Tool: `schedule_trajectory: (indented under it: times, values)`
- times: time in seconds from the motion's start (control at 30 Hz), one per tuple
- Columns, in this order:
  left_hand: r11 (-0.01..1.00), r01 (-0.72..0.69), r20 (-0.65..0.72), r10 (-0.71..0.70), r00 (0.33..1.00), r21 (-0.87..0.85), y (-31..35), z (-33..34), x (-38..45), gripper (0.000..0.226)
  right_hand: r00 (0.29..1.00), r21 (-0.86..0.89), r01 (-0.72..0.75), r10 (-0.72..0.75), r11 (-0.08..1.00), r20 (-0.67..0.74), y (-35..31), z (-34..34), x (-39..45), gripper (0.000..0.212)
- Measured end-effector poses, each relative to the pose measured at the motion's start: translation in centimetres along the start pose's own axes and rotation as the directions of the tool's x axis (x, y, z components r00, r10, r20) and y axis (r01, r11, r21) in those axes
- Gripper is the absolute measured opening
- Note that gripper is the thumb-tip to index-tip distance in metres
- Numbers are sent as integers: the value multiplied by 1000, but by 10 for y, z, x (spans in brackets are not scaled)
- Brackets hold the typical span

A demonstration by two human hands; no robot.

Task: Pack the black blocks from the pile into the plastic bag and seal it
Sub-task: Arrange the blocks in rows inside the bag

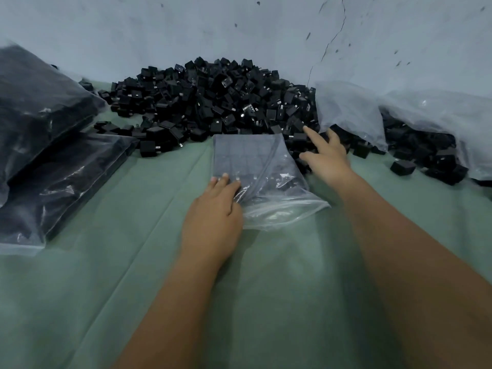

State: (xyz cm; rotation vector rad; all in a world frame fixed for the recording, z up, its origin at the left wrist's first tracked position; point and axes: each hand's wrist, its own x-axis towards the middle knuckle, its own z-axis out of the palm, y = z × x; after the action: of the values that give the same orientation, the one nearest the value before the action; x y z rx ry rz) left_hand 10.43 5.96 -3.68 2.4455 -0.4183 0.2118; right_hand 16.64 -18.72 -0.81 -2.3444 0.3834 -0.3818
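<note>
Left hand [213, 209] presses flat, fingers straight, steadying the part-filled clear plastic bag [262, 177] at frame centre, apparently so the right hand [326, 153], fingers spread wide and empty, can gather from the heap of small black plastic blocks [213, 102].

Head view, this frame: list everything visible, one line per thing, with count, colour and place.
pile of black blocks: one, black, against the wall at centre.
plastic bag: one, clear, partly filled, in front of the pile.
filled bags: at least two, clear over black contents, stacked at left.
large bag: one, clear, spilling blocks at right.
cloth: one, green, covering the surface.
wall: pale, cracked, behind.
left hand: one, resting on the plastic bag's near left edge.
right hand: one, fingers spread, reaching into the pile.
</note>
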Motion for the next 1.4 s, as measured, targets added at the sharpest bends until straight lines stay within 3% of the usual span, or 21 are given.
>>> schedule_trajectory:
  times: [0.13,0.23,0.3,0.4,0.5,0.67,0.8,0.87,0.97,1.1,1.23,1.3,1.4]
  values:
    - [1000,2,-17,-1,1000,4,0,2,0,51,993,-136,106,-98,985,67,-11,5,35,56]
    - [1000,14,-14,-14,1000,-5,-2,2,1,51,977,-376,74,8,924,211,-5,13,49,46]
    - [1000,15,2,-15,1000,4,-3,2,1,52,980,-527,6,100,850,173,7,13,48,47]
    - [1000,18,-1,-18,1000,11,-2,1,2,53,997,-569,-39,70,822,33,22,7,35,46]
    - [1000,21,-2,-21,1000,7,-2,1,2,52,994,-508,-38,-17,860,-104,34,2,14,37]
    - [1000,12,-10,-12,1000,2,-2,1,2,51,980,-326,9,-73,945,-187,39,-1,-17,17]
    - [1000,8,-3,-8,1000,-11,-4,1,2,51,915,-114,136,-169,984,-365,37,-3,-42,17]
    - [1000,5,-11,-5,1000,-1,-4,0,1,50,865,122,209,-125,970,-487,32,-6,-58,20]
    - [999,-41,-25,40,999,-22,-2,-2,-1,47,800,396,199,85,896,-593,20,-8,-81,23]
    - [991,-136,62,137,989,-20,2,-5,-7,72,826,576,194,185,794,-532,5,-2,-108,45]
    - [985,-170,136,166,977,21,0,-4,-9,84,877,656,191,173,731,-448,-12,6,-126,35]
    - [983,-181,95,182,979,-19,-3,-3,-8,77,890,663,222,129,715,-437,-21,11,-134,33]
    - [972,-142,-48,135,990,-189,-7,-1,-4,48,901,591,286,-2,754,-433,-34,19,-145,27]
